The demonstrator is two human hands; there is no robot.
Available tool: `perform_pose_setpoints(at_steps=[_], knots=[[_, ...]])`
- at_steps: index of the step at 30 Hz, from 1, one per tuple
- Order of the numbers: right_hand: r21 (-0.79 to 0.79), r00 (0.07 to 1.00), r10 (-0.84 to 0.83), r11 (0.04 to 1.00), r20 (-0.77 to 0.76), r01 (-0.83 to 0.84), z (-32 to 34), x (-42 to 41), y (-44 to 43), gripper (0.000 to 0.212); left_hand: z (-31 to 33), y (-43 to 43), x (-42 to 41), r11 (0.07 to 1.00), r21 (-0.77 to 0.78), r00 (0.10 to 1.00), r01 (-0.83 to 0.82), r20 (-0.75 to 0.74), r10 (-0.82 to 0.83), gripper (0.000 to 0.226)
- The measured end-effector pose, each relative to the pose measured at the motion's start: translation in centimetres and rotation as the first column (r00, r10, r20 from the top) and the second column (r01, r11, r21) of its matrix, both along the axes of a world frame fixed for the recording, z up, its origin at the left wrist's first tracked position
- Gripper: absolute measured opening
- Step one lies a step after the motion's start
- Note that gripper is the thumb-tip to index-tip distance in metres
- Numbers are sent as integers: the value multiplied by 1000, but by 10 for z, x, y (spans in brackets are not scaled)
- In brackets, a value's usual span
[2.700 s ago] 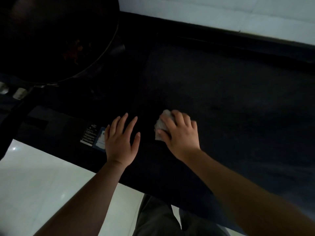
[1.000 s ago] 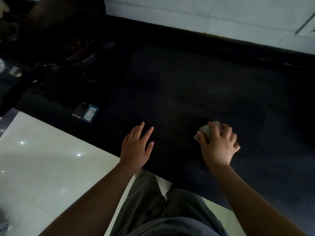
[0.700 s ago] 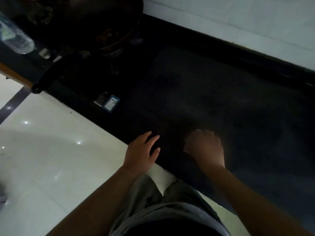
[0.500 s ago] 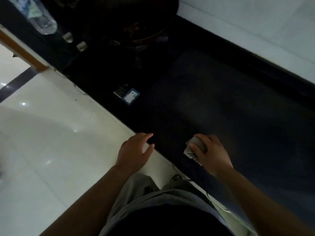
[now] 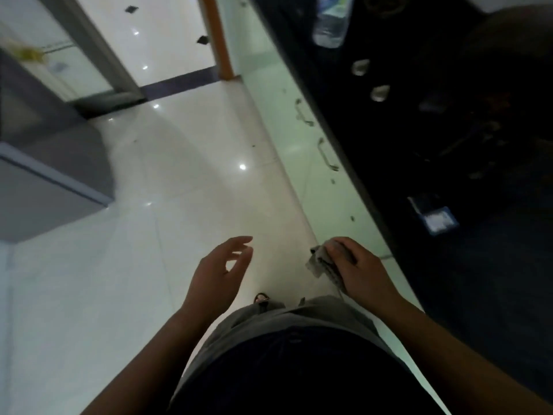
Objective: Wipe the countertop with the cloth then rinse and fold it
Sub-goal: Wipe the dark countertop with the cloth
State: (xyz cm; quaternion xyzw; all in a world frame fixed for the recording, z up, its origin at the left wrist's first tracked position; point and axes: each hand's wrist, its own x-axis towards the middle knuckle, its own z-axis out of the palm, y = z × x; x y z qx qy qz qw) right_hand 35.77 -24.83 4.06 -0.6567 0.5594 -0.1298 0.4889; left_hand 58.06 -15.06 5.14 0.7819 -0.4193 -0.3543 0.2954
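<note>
Grey cloth, bunched in your right hand just off the black countertop edge; left hand empty, fingers spread. Loose corners may drip on glossy floor tiles.

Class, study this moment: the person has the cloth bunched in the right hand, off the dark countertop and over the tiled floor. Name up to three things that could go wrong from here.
1. The cloth hangs loose below the right hand; a dangling end could drip or slip onto the glossy floor.
2. That floor looks slick, so drips could cause a slip.
3. The view is blurred and dim; the plastic bottle near the countertop edge could be knocked in passing. The left hand is open and empty.
</note>
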Motion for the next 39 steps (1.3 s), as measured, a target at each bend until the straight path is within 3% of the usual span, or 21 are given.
perform_pose_setpoints(at_steps=[5,8,11,13,17,21,27,32,39], knots=[[38,996,72,997,56,-74,11,86,-26,17,5,30,70,964,35,963,-263,-55,265,23],[44,992,119,992,49,-121,11,114,-43,14,5,32,97,938,58,936,-343,-63,346,22],[52,991,128,990,44,-130,10,137,-69,31,3,17,127,912,56,909,-406,-76,409,21],[48,993,105,993,51,-108,8,157,-91,25,0,-5,151,911,56,908,-408,-80,412,18],[14,996,67,998,66,-69,5,215,-154,13,0,-80,209,940,29,938,-340,-69,341,37],[-14,991,32,999,131,-31,22,278,-228,13,16,-167,266,964,-2,962,-264,-78,263,36],[-66,989,7,998,149,3,30,335,-308,44,23,-264,338,984,-11,980,-176,-96,174,19],[-13,996,-77,997,50,78,13,366,-345,34,13,-335,385,995,20,986,-101,-133,103,16],[2,953,-302,953,42,302,5,448,-434,18,1,-474,475,986,-12,980,165,-114,-166,22]])
